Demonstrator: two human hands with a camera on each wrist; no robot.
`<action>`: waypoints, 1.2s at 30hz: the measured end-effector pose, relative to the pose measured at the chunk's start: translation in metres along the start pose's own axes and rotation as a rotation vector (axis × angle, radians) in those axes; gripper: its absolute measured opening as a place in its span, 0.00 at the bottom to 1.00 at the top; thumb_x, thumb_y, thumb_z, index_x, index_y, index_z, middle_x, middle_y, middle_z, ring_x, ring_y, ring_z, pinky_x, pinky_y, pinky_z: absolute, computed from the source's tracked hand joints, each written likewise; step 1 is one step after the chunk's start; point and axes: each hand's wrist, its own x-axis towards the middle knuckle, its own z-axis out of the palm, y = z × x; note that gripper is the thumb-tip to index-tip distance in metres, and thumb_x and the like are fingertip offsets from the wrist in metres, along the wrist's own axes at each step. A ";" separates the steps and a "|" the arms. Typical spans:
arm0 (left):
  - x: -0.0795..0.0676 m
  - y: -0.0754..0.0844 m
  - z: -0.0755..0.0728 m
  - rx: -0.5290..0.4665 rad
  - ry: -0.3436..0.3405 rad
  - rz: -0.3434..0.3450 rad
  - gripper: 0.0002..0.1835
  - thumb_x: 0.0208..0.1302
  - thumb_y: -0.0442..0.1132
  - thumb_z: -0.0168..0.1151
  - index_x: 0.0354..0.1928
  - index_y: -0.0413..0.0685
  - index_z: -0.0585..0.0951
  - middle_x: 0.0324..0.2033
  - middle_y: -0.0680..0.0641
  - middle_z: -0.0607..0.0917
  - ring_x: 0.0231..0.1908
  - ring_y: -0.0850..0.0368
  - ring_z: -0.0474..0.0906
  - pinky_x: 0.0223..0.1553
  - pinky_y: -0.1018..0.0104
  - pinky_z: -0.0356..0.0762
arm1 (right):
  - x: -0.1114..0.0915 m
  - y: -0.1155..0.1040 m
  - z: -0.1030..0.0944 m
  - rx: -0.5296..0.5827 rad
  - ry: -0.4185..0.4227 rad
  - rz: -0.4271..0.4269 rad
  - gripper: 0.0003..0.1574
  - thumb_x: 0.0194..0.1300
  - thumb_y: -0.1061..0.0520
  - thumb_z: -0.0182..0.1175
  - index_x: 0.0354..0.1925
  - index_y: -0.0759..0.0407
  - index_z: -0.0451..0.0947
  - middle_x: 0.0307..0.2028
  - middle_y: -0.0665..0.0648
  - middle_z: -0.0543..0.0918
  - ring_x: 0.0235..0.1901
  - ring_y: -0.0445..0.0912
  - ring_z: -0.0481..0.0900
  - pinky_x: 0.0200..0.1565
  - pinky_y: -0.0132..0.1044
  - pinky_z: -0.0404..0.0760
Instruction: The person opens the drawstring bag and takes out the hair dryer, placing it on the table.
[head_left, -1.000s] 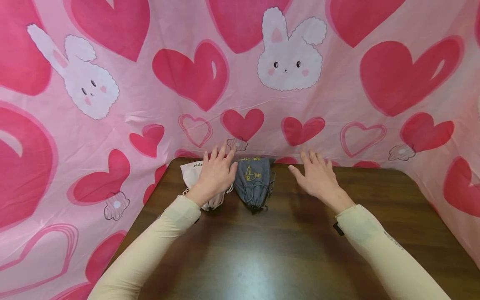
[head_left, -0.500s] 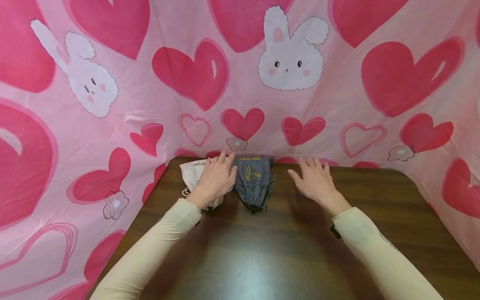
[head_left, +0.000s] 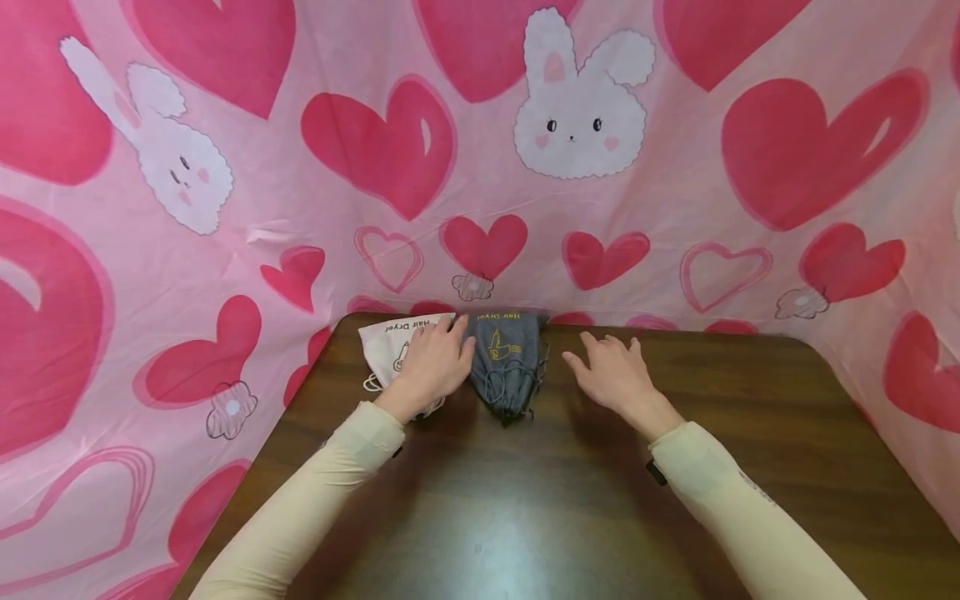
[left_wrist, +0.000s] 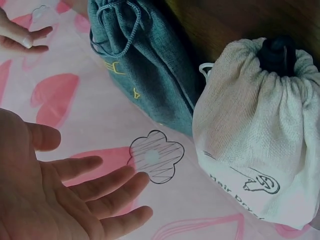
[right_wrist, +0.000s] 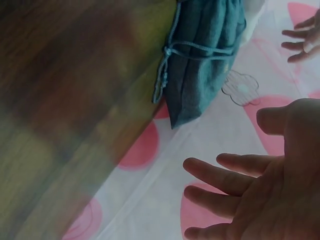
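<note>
Two drawstring bags printed "Hair Dryer" lie side by side at the far edge of the table. The left one is a white bag [head_left: 384, 337] with cream cords; in the left wrist view, something dark shows in the gathered mouth of the white bag [left_wrist: 245, 120]. Beside it lies a dark grey-blue bag [head_left: 508, 350] with yellow print. My left hand [head_left: 431, 362] hovers over the white bag, partly covering it, fingers spread and holding nothing. To the right of the grey-blue bag, my right hand [head_left: 615, 375] is above the table, its fingers loosely extended and apart from the bag.
A dark brown wooden table [head_left: 480, 500] with rounded far corners extends toward me. Pink cloth [head_left: 585, 200] with hearts and rabbits hangs behind it and along both sides.
My right hand has shifted left, closer to the grey-blue bag. The left hand's fingers have drawn back slightly, uncovering more of the white bag's print. Both bags have stayed put.
</note>
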 end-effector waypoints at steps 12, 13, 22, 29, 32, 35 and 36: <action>-0.006 0.001 0.008 -0.045 -0.006 -0.016 0.22 0.82 0.48 0.49 0.49 0.36 0.83 0.44 0.36 0.85 0.46 0.38 0.84 0.50 0.42 0.82 | -0.003 -0.008 0.013 -0.001 0.001 -0.014 0.37 0.80 0.41 0.54 0.68 0.70 0.74 0.59 0.72 0.82 0.62 0.69 0.77 0.67 0.78 0.54; -0.007 0.001 0.009 -0.050 -0.013 -0.021 0.22 0.82 0.49 0.49 0.48 0.36 0.83 0.42 0.37 0.85 0.45 0.38 0.84 0.49 0.42 0.82 | -0.003 -0.009 0.014 0.000 0.003 -0.015 0.36 0.80 0.41 0.54 0.67 0.70 0.75 0.59 0.71 0.82 0.61 0.69 0.78 0.66 0.78 0.56; -0.013 0.005 0.026 -0.080 -0.064 -0.040 0.21 0.83 0.49 0.49 0.43 0.39 0.84 0.40 0.38 0.85 0.45 0.39 0.85 0.49 0.42 0.82 | -0.007 -0.013 0.023 0.022 0.003 -0.024 0.28 0.78 0.45 0.58 0.57 0.69 0.80 0.51 0.70 0.83 0.52 0.68 0.81 0.53 0.69 0.76; -0.017 0.006 0.035 -0.102 -0.066 -0.049 0.19 0.82 0.47 0.52 0.41 0.39 0.84 0.40 0.38 0.86 0.45 0.39 0.85 0.49 0.43 0.82 | -0.006 -0.018 0.030 0.083 -0.012 -0.026 0.28 0.77 0.48 0.60 0.59 0.71 0.80 0.52 0.71 0.80 0.53 0.66 0.80 0.53 0.65 0.81; -0.019 0.006 0.037 -0.098 -0.067 -0.040 0.18 0.81 0.46 0.53 0.40 0.39 0.84 0.39 0.38 0.86 0.44 0.39 0.86 0.48 0.43 0.82 | -0.006 -0.020 0.033 0.091 -0.020 -0.020 0.27 0.77 0.48 0.60 0.59 0.70 0.80 0.51 0.70 0.81 0.52 0.65 0.80 0.52 0.64 0.81; -0.021 0.007 0.038 -0.099 -0.079 -0.036 0.17 0.80 0.46 0.55 0.40 0.39 0.85 0.38 0.39 0.86 0.44 0.39 0.86 0.49 0.43 0.82 | -0.005 -0.022 0.036 0.100 -0.026 -0.020 0.25 0.77 0.48 0.61 0.55 0.69 0.82 0.46 0.68 0.82 0.48 0.64 0.82 0.49 0.63 0.82; -0.021 0.007 0.038 -0.100 -0.085 -0.037 0.17 0.80 0.45 0.56 0.40 0.39 0.85 0.39 0.39 0.87 0.44 0.39 0.86 0.49 0.43 0.82 | -0.005 -0.023 0.037 0.104 -0.027 -0.021 0.23 0.76 0.48 0.61 0.52 0.69 0.82 0.45 0.67 0.83 0.47 0.63 0.83 0.48 0.62 0.83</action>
